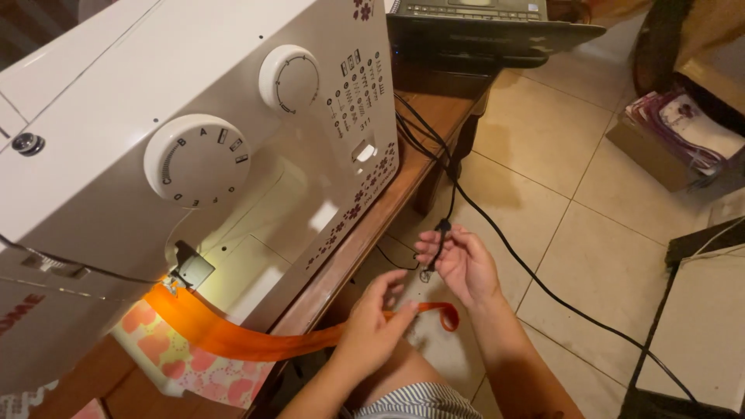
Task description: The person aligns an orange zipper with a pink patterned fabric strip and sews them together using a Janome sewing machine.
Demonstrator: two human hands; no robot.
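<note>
Left hand (371, 326) pinches orange ribbon (256, 339) just short of its free end, other end under presser foot (172, 284); right hand (459, 262) pinches small thread snips (436, 247), ribbon uncut

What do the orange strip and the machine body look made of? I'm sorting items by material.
Orange strip: probably thin satin-like fabric; it drapes and shines slightly. Sewing machine body: likely glossy white moulded plastic, with smooth highlights. Left hand pinches the strip.

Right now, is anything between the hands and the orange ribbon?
No. The left hand already pinches the orange ribbon near its curled end, so nothing sits between them. The right hand is just above that end, holding a small black tool; only open air separates it from the ribbon.
</note>
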